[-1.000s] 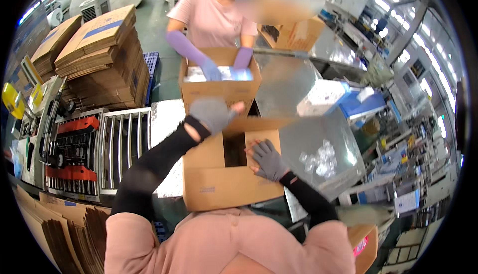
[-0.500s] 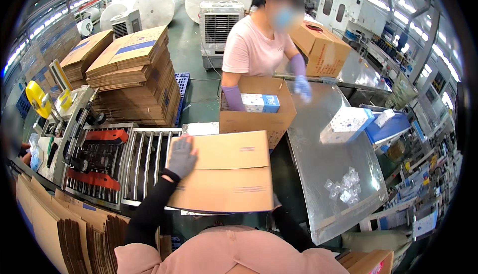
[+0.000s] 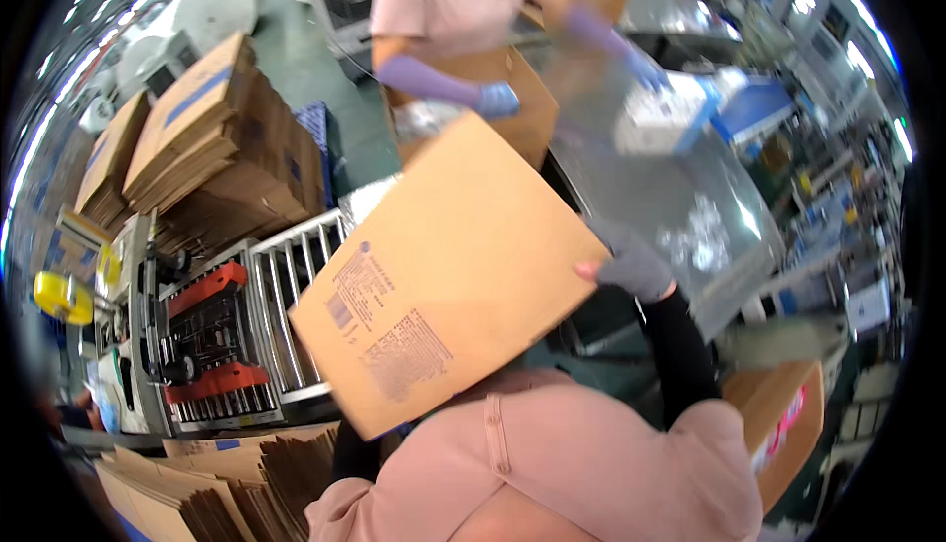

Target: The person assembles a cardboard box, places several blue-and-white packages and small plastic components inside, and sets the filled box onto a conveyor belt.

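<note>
A brown cardboard carton (image 3: 463, 256) is tilted up in front of me, one printed panel facing me. With a grey glove on, my right hand (image 3: 631, 264) grips its right corner, the bare thumb tip on the near face and the other fingers behind. My left arm's black sleeve (image 3: 355, 455) runs up beneath the carton's lower left corner, which hides my left hand. Just beyond, a co-worker in purple sleeves has one gloved hand (image 3: 498, 99) over an open carton (image 3: 540, 113). The other hand (image 3: 645, 71) reaches to a white-and-blue pack (image 3: 670, 116) on the metal table.
At left runs a roller conveyor (image 3: 281, 296) with red-guarded machinery (image 3: 212, 291). Flat carton stacks (image 3: 222, 138) stand behind it, more flat cartons (image 3: 227, 478) at lower left. The metal table (image 3: 680, 182) holds small clear plastic pieces (image 3: 705, 237). An open carton (image 3: 788, 424) sits at lower right.
The carton has been lifted and tipped, and a printed panel now faces me. My left hand has gone out of sight; my right hand shows on the carton's corner. The co-worker's hand has reached the pack.
</note>
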A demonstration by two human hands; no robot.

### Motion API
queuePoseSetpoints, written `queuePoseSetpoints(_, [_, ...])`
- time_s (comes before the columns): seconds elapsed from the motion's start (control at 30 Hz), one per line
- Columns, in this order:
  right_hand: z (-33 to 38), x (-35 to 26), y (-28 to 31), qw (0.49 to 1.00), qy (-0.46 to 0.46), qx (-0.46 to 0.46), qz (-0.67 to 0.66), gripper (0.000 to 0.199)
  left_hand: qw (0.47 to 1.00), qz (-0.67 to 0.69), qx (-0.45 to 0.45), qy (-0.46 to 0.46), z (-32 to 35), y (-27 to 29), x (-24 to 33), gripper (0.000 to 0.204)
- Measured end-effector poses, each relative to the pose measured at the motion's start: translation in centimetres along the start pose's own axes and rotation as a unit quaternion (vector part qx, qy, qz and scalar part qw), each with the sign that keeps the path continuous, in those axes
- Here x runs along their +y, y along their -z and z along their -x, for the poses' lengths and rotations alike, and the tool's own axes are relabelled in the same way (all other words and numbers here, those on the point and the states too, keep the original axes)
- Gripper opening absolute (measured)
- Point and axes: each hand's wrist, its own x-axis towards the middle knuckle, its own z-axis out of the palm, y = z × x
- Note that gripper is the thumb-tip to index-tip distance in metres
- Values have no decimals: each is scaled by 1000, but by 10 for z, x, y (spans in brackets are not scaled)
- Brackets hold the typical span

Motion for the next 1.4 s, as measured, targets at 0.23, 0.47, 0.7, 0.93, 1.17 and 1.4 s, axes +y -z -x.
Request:
queuePoseSetpoints(0.23, [-39,29,-140,860,118,-31,496,63,996,-71,33,52,-59,-16,-15,110])
queuePoseSetpoints(0.47, [-60,46,-214,918,27,-259,298,67,721,-509,191,-430,-41,-145,13,42])
queuePoseSetpoints(0.7, [-114,145,63,699,30,52,713,106,577,-671,310,-347,-39,-167,17,32])
queuePoseSetpoints(0.93, [-100,309,7,965,-139,-11,224,78,544,-682,371,-318,-35,-126,41,25])
queuePoseSetpoints(1.17, [-102,253,33,956,-167,40,239,63,533,-716,329,-309,-46,-185,34,28])
queuePoseSetpoints(1.4, [55,286,132,927,-134,198,288,63,517,-733,279,-343,-106,-235,-18,27])
